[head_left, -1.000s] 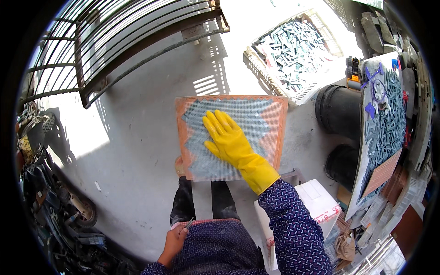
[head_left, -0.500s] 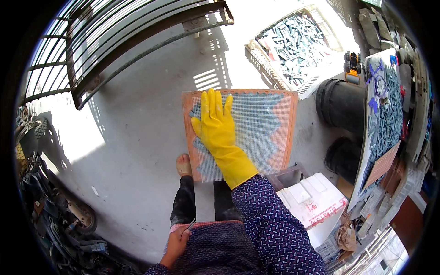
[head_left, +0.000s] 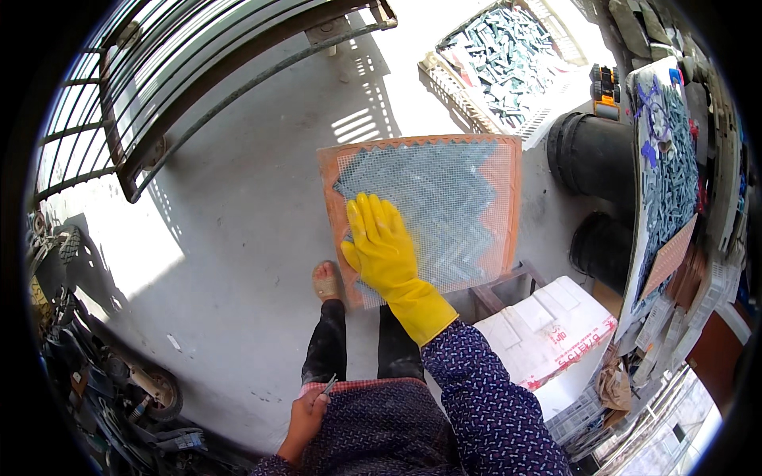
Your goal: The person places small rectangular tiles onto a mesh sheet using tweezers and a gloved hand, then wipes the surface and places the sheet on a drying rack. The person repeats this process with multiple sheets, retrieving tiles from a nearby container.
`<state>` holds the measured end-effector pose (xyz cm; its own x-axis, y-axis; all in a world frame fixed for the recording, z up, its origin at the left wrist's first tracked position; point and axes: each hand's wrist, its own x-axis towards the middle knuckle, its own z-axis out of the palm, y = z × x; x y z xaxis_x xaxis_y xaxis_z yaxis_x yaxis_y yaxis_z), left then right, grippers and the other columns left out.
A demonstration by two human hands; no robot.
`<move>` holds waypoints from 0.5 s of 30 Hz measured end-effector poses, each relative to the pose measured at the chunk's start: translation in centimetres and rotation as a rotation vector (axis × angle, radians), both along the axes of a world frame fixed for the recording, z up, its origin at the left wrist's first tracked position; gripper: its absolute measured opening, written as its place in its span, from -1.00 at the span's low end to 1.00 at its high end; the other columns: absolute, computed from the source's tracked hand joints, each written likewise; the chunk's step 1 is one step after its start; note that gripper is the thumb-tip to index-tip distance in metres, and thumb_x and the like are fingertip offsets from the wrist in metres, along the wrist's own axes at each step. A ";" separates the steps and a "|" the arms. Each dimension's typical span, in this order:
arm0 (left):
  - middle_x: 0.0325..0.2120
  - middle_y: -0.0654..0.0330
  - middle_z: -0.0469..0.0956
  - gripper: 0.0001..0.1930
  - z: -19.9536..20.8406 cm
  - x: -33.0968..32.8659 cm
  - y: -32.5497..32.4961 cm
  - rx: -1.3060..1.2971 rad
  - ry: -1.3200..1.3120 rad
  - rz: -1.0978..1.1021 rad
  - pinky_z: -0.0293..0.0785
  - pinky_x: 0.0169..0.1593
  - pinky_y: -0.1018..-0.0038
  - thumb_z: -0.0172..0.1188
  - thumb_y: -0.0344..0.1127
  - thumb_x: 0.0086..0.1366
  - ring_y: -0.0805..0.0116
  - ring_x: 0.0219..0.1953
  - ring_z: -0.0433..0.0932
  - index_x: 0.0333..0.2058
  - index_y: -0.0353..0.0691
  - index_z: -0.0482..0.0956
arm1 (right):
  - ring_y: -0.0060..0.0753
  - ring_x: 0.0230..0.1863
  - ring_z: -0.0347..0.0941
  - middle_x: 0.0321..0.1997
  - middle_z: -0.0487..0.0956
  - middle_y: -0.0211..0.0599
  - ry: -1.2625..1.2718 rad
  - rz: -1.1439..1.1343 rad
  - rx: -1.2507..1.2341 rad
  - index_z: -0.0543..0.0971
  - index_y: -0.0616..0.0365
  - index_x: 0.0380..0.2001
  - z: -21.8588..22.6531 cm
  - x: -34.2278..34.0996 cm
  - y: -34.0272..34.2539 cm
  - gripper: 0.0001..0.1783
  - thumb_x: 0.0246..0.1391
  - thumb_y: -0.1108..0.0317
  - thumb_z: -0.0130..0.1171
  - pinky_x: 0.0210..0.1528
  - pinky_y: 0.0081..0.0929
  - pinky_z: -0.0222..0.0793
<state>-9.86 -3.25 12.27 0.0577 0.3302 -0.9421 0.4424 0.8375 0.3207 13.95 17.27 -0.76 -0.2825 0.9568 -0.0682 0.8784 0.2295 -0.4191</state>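
My right hand [head_left: 385, 250], in a long yellow rubber glove, lies flat with its fingers stretched out on a sheet of white mesh [head_left: 476, 238]. Under the mesh, blue-grey strip tiles [head_left: 429, 178] form a zigzag pattern in an orange tray [head_left: 328, 170]. The palm presses near the tray's left side and covers some tiles. Low in front of my body, my bare left hand [head_left: 304, 416] is closed around a small thin metal tool [head_left: 329, 385]; its exact kind cannot be made out.
A white-and-red box [head_left: 548, 333] stands right of the tray. Beyond are a crate of loose tiles [head_left: 508, 63], black buckets [head_left: 591, 159] and a board heaped with tile strips [head_left: 667, 174]. A metal rack [head_left: 238, 95] is at far left, a motorbike [head_left: 151, 389] at near left.
My gloved right hand has slid from the mesh's upper left toward me, with its fingers still stretched out. The left hand keeps hold of the metal tool. The view has shifted slightly.
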 end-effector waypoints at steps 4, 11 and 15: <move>-0.74 0.29 0.34 -0.77 0.9 -0.6 0.7 0.014 0.028 -0.019 0.23 -0.54 0.55 -0.05 -0.29 0.23 0.55 -0.65 0.30 -0.46 -0.32 0.49 | -0.24 0.27 0.05 0.22 0.21 -0.16 0.057 0.091 0.072 0.23 0.20 0.12 0.5 1.6 5.6 -0.32 -0.03 0.06 0.05 0.31 -0.29 -0.16; -0.74 0.29 0.34 -0.76 0.2 -2.1 1.5 0.042 0.050 -0.050 0.22 -0.53 0.55 -0.07 -0.30 0.23 0.55 -0.63 0.30 -0.49 -0.33 0.47 | 0.00 0.27 0.00 0.24 0.17 -0.05 -0.270 -0.420 0.068 0.18 0.24 0.15 -0.7 10.0 -0.1 -0.27 -0.03 0.06 0.04 0.31 -0.20 -0.20; -0.74 0.29 0.34 -0.76 -0.8 -1.0 -0.5 0.000 -0.026 -0.015 0.22 -0.53 0.55 -0.07 -0.30 0.23 0.55 -0.64 0.29 -0.50 -0.32 0.47 | -0.06 0.25 0.06 0.21 0.20 -0.07 -0.121 -0.177 -0.077 0.24 0.27 0.11 0.3 2.4 -4.3 -0.32 -0.03 0.09 0.05 0.29 -0.15 -0.15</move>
